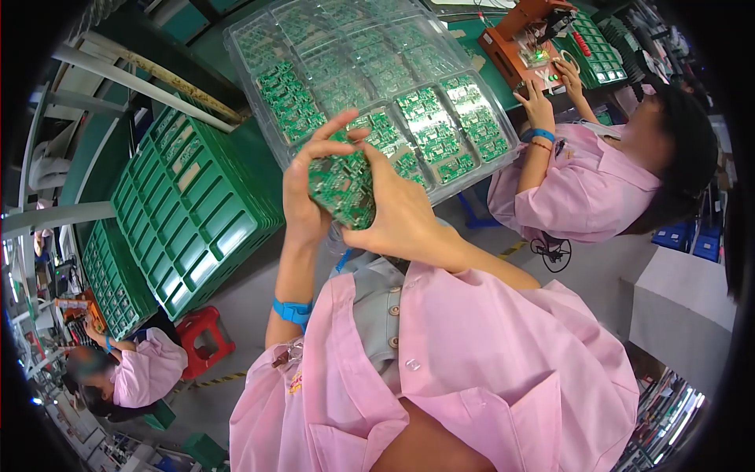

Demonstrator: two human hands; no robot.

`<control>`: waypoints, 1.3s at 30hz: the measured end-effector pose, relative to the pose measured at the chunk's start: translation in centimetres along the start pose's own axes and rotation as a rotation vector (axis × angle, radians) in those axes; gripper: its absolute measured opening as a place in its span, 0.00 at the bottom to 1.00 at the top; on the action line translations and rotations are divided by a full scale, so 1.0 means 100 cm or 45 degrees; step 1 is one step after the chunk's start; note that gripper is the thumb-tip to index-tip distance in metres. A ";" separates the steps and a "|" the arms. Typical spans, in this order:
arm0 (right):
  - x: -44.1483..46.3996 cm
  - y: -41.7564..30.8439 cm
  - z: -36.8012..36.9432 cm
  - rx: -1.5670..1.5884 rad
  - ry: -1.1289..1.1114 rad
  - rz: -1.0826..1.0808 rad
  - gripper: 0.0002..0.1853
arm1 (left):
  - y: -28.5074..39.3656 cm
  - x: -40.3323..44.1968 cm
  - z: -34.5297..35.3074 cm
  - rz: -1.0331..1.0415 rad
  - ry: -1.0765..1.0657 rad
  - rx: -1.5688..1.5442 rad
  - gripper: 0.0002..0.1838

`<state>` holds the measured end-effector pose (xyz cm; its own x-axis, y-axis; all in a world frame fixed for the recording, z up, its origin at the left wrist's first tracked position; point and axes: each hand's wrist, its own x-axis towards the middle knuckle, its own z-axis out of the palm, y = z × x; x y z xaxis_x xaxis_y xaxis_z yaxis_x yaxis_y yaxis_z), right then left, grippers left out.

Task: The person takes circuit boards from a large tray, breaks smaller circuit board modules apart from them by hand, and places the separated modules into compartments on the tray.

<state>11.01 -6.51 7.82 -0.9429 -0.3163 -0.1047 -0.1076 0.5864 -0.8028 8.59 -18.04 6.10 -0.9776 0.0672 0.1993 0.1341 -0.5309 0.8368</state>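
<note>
Green circuit boards (343, 187), densely covered with small parts, are held up in front of my chest; whether it is one panel or a stack I cannot tell. My left hand (305, 185), with a blue strap at its wrist, grips their left edge, its fingers curled over the top. From the right, my right hand (397, 206) closes on the opposite edge with thumb and fingers. Just beyond my hands lies a clear plastic tray (450, 189) with rows of green boards in its compartments. Part of the nearest row is hidden behind my hands.
Stacked green trays (169, 236) with many slots stand at my left. A co-worker in pink (582, 185) handles an orange machine (511, 43) on the right. Another person (145, 370) works at lower left, near a red stool (206, 338).
</note>
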 end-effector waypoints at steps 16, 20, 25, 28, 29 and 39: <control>0.056 0.067 -0.025 0.910 -0.428 -0.025 0.19 | -0.020 0.038 -0.010 -0.192 0.194 0.132 0.16; 0.054 0.076 -0.032 0.210 -0.184 -0.237 0.14 | -0.015 0.050 -0.004 -0.283 0.060 1.573 0.12; 0.036 0.088 -0.021 0.323 -0.103 -0.351 0.13 | -0.036 0.035 0.002 -0.205 0.042 1.806 0.14; 0.038 0.088 -0.028 0.326 -0.150 -0.467 0.13 | -0.023 0.033 0.010 -0.259 0.068 1.616 0.18; 0.040 0.088 -0.030 0.321 -0.159 -0.508 0.13 | -0.022 0.035 0.010 -0.269 0.075 1.550 0.19; 0.038 0.126 -0.041 0.609 -0.318 0.078 0.10 | -0.067 0.139 -0.040 -0.063 -0.113 2.023 0.20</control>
<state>4.76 2.72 -0.32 -0.8329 -0.4941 -0.2491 0.1556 0.2229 -0.9623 -6.53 -16.95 1.23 -0.9815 0.1337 0.1373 0.1846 0.8524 0.4893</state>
